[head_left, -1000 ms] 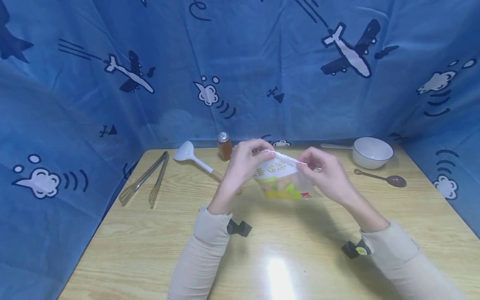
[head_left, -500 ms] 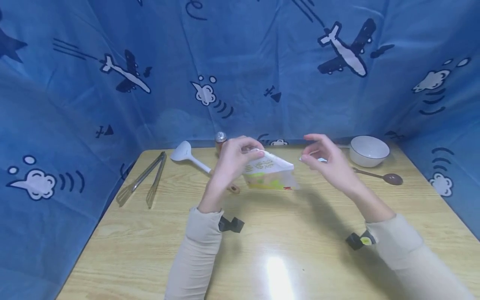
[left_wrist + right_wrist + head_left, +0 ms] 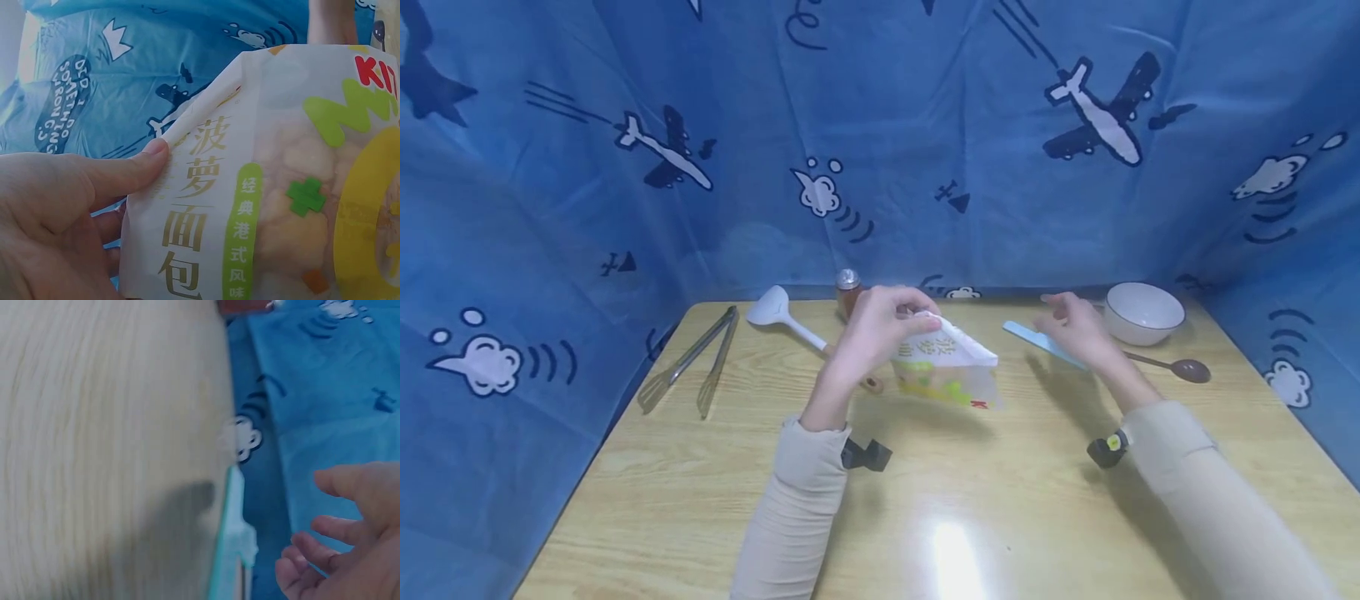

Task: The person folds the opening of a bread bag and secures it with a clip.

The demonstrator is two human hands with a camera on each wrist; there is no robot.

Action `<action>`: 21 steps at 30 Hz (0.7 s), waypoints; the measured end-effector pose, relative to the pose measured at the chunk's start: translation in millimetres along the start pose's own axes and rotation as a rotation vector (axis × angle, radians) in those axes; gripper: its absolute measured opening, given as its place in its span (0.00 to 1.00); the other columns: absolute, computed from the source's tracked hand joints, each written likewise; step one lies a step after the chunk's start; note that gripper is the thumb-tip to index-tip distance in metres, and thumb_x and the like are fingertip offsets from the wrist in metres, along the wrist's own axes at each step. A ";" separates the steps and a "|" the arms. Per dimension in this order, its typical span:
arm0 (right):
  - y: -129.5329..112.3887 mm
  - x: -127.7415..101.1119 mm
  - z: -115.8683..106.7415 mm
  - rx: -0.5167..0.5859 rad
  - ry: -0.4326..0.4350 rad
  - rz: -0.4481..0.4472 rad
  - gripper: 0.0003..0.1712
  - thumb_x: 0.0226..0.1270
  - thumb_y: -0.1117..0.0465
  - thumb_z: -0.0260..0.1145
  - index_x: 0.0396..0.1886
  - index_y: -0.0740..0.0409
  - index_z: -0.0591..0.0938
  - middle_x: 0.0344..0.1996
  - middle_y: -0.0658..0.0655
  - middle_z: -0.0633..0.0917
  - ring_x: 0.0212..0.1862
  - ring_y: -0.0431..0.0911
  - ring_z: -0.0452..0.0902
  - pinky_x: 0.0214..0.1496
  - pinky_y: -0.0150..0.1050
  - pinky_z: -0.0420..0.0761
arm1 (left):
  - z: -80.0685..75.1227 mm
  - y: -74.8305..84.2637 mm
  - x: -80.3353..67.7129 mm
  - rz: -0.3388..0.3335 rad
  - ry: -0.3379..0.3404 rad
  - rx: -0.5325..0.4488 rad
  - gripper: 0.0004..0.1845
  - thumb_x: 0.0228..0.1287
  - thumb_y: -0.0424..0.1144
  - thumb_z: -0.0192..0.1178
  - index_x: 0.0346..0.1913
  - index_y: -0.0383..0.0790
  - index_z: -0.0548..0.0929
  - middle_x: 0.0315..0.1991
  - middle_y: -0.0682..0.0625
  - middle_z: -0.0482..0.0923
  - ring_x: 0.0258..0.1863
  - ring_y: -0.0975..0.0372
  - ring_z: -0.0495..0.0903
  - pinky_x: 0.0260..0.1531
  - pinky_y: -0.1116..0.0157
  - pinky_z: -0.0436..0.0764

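My left hand [image 3: 880,329] pinches the folded-over top of a bag of bread pieces [image 3: 943,367] between thumb and fingers, above the table. In the left wrist view the bag [image 3: 294,206] is white and see-through, with gold lettering, a green strip and small bread chunks inside. To its right a long light-blue bag clip [image 3: 1033,335] lies at a slant at the back of the table. My right hand [image 3: 1078,333] is over the clip's right part, partly covering it. In the right wrist view the clip [image 3: 232,550] is apart from the loosely spread fingers [image 3: 340,530], which hold nothing.
At the left lie metal tongs [image 3: 688,358] and a white spatula [image 3: 771,307] with a wooden handle, partly behind the left arm. A shaker [image 3: 848,292] stands behind the left hand. A white pan [image 3: 1142,312] and a brown spoon [image 3: 1190,370] are at the back right.
Both hands held the bag's top edge at first. My right hand then let go and moved right, pale blue showing at its fingers. Now the clip lies free of them; the left hand keeps the bag.
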State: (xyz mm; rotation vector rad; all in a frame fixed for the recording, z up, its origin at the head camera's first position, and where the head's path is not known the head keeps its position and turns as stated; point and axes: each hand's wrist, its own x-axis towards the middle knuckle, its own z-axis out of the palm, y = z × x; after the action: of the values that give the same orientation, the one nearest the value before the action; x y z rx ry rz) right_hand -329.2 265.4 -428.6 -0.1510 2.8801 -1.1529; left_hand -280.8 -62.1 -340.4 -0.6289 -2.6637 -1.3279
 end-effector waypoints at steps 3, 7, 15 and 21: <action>9.7 8.5 5.0 -0.133 0.011 0.003 0.38 0.82 0.50 0.56 0.81 0.68 0.61 0.75 0.78 0.67 0.75 0.74 0.61 0.75 0.72 0.65 | -0.6 0.2 -0.9 -0.001 0.004 0.003 0.06 0.63 0.40 0.75 0.42 0.46 0.92 0.46 0.50 0.92 0.47 0.59 0.89 0.44 0.64 0.87; 18.8 15.7 11.0 -0.283 0.038 0.024 0.35 0.80 0.54 0.57 0.76 0.72 0.67 0.71 0.80 0.70 0.74 0.77 0.59 0.77 0.72 0.59 | -1.0 0.8 -0.9 0.004 0.008 0.003 0.07 0.63 0.40 0.75 0.43 0.46 0.91 0.48 0.50 0.92 0.49 0.58 0.89 0.46 0.63 0.88; 33.7 15.1 20.8 -0.353 0.096 -0.002 0.27 0.71 0.64 0.62 0.65 0.77 0.75 0.60 0.79 0.80 0.63 0.75 0.72 0.70 0.69 0.69 | 1.5 2.0 0.5 0.027 0.017 0.012 0.07 0.63 0.40 0.75 0.42 0.46 0.91 0.47 0.49 0.92 0.48 0.58 0.89 0.47 0.63 0.87; 33.9 12.8 24.5 -0.336 0.085 0.049 0.29 0.68 0.63 0.66 0.65 0.76 0.75 0.58 0.78 0.80 0.60 0.72 0.72 0.66 0.68 0.72 | 1.6 0.5 -0.2 0.048 0.019 -0.003 0.06 0.64 0.39 0.75 0.42 0.45 0.91 0.48 0.49 0.91 0.51 0.56 0.89 0.53 0.59 0.87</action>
State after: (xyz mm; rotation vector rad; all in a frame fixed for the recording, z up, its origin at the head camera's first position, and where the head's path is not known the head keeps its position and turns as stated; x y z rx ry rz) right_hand -342.9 271.7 -469.7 -0.0399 3.1103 -0.6746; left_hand -280.3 -60.6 -341.1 -0.6729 -2.6155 -1.3185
